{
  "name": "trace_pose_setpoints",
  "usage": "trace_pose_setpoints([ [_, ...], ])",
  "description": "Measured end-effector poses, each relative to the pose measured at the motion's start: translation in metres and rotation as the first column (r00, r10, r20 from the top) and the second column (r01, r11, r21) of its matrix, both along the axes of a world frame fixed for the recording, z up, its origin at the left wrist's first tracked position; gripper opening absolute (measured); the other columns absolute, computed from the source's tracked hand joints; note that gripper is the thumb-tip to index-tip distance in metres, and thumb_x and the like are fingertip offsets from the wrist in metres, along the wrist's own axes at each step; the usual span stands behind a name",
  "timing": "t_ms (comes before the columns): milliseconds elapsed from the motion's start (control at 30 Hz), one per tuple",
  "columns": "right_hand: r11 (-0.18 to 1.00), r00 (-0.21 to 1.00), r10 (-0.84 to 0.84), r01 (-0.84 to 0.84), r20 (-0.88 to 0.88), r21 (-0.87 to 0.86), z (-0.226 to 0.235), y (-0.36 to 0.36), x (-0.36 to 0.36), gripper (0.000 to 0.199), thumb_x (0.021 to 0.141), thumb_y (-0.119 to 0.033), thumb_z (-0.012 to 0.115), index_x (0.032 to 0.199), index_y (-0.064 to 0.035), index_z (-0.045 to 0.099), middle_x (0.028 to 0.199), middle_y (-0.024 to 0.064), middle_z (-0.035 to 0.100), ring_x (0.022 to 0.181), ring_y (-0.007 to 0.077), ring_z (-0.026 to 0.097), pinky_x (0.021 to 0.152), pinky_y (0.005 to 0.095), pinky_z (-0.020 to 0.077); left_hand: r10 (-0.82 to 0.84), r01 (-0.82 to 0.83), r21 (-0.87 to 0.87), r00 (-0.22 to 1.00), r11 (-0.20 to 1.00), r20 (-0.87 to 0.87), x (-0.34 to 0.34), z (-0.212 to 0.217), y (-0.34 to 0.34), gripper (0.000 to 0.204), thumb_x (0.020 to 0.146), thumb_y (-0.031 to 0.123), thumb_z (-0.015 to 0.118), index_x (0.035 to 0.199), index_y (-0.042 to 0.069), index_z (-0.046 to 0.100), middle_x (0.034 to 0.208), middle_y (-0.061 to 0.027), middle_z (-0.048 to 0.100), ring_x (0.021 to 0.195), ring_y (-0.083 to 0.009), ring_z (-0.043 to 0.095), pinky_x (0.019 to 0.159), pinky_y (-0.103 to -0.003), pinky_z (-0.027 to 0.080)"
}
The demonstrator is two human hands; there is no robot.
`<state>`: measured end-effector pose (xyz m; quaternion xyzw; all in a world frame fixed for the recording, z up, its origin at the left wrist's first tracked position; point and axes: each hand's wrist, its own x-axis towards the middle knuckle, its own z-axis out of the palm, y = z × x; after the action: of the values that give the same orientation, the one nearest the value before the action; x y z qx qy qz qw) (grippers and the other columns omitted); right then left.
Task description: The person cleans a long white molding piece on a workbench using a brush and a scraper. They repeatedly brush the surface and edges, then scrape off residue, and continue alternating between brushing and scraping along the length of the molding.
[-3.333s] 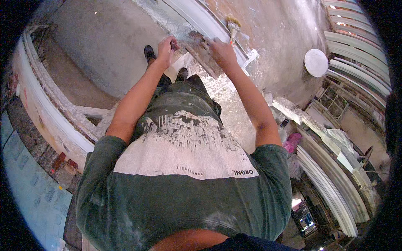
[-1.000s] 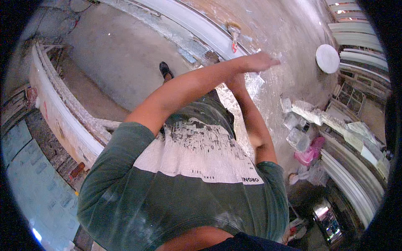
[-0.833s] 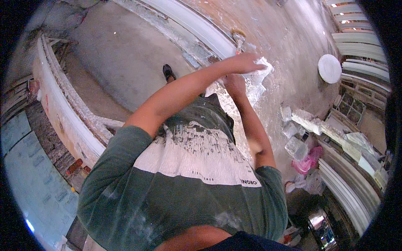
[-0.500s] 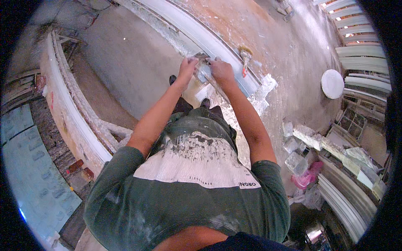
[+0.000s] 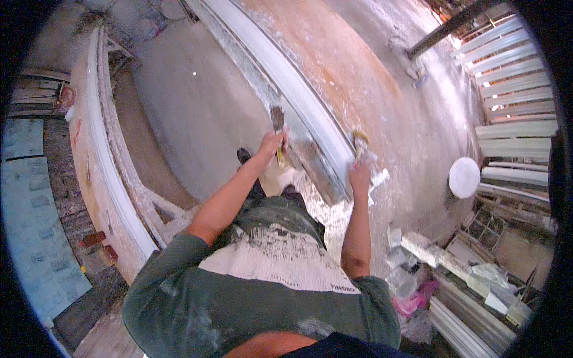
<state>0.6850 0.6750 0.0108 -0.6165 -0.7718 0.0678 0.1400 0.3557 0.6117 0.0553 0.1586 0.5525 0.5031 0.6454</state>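
My left hand (image 5: 273,145) is closed around the yellow handle of a flat, dark-bladed tool that looks like a putty knife (image 5: 277,117). Its blade points away from me, beside the near edge of a long white plaster moulding (image 5: 292,77). To the right, my right hand (image 5: 360,176) grips the handle of a paintbrush (image 5: 359,143), whose yellowish bristles point away from me. That hand is at the moulding's near right end. Whitish smears cover the board (image 5: 325,173) between my hands.
Another long white moulding (image 5: 113,173) curves along the left on a wooden frame. Blue sheets (image 5: 42,221) lie farther left. A white round lid or disc (image 5: 464,178) rests at right, near stacked white strips (image 5: 513,140). Plaster scraps (image 5: 453,262) and a pink bag (image 5: 416,300) are at lower right.
My hands have moved apart. The right hand has gone right and taken hold of the brush that lay on the moulding. My left hand now holds the putty-knife-like tool alone, lower in view.
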Motion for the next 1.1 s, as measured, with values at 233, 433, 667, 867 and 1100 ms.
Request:
trace_pose_setpoints([
  [233, 0.926, 0.878, -0.377, 0.369, -0.294, -0.084, 0.08, 0.039, -0.024, 0.02, 0.079, -0.007, 0.062, 0.097, 0.0015, 0.065, 0.085, 0.0177, 0.066, 0.075, 0.0292, 0.064, 0.07, 0.0363, 0.0503, 0.176, -0.175, -0.039, 0.984, 0.984, 0.016, -0.093, 0.0, -0.017, 0.02, 0.09, 0.03, 0.059, 0.087, 0.011, 0.055, 0.067, 0.0021, 0.051, 0.054, -0.0097, 0.05, 0.052, -0.026, 0.043],
  [433, 0.872, 0.533, -0.305, 0.489, -0.789, -0.007, 0.14, 0.109, -0.103, 0.017, 0.084, -0.011, 0.063, 0.096, 0.0005, 0.063, 0.082, 0.0068, 0.064, 0.069, 0.014, 0.06, 0.065, 0.0282, 0.05, 0.293, -0.292, -0.066, 0.956, 0.954, 0.019, -0.209, 0.001, -0.004, 0.012, 0.089, 0.023, 0.058, 0.089, 0.011, 0.056, 0.066, 0.0021, 0.051, 0.054, -0.0088, 0.051, 0.05, -0.026, 0.043],
  [667, 0.987, 0.832, -0.056, -0.037, -0.552, -0.155, 0.161, 0.177, -0.28, 0.023, 0.081, -0.021, 0.067, 0.085, 0.0014, 0.068, 0.07, 0.0072, 0.065, 0.064, 0.015, 0.061, 0.061, 0.032, 0.0481, 0.408, -0.409, 0.044, 0.913, 0.912, 0.022, -0.329, 0.012, -0.001, 0.026, 0.088, 0.024, 0.058, 0.11, 0.009, 0.057, 0.072, 0.0015, 0.053, 0.055, -0.0081, 0.051, 0.048, -0.024, 0.044],
  [867, 0.991, 0.949, 0.078, -0.107, -0.307, -0.077, 0.114, 0.221, -0.416, 0.023, 0.08, -0.024, 0.067, 0.083, -0.0012, 0.07, 0.071, 0.0168, 0.067, 0.066, 0.0283, 0.066, 0.06, 0.0393, 0.0488, 0.604, -0.604, -0.014, 0.794, 0.797, 0.064, -0.412, 0.006, -0.009, 0.03, 0.089, 0.023, 0.058, 0.116, 0.01, 0.055, 0.072, 0.0011, 0.053, 0.055, -0.0092, 0.05, 0.049, -0.025, 0.043],
  [1100, 0.984, 0.848, 0.102, -0.164, -0.52, -0.074, 0.131, 0.306, -0.573, 0.025, 0.082, -0.026, 0.068, 0.09, -0.0025, 0.071, 0.075, 0.0167, 0.068, 0.07, 0.0279, 0.067, 0.062, 0.0374, 0.0498, 0.716, -0.712, -0.077, 0.696, 0.698, 0.062, -0.521, -0.013, 0.005, 0.021, 0.089, 0.027, 0.061, 0.103, 0.012, 0.055, 0.07, 0.0008, 0.052, 0.054, -0.0101, 0.048, 0.047, -0.026, 0.04],
])
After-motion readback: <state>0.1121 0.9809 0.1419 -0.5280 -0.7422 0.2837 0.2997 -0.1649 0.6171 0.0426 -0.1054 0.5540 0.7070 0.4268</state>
